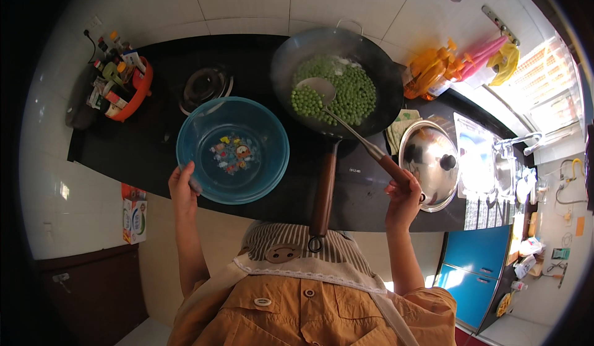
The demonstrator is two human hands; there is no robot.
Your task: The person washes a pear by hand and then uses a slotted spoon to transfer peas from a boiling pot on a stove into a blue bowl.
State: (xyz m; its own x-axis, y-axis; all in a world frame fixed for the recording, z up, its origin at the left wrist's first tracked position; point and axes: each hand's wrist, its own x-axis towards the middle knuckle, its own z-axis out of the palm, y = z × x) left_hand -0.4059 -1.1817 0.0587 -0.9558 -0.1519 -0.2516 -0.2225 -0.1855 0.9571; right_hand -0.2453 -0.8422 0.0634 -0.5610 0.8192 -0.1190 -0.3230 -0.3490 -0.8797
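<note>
My right hand (401,202) grips the brown handle of a metal wok ladle (351,132). The ladle's rounded head lies among green peas (355,93) in a dark wok (387,102), where light steam hangs. Toward my apron points the wok's long brown handle (324,193). At the near left rim of a blue plastic basin (274,160), my left hand (183,188) holds on with the thumb on top. The basin stands left of the wok, in front of a burner. Coloured cartoon figures show on its bottom, and no food is visible inside.
An orange basket (134,107) of bottles and packets stands at the left. Right of the wok are a cloth (400,125), a domed metal lid (424,162), orange bottles (429,74) and a sink (478,160). The dark counter's (362,197) front edge runs before my apron (306,248).
</note>
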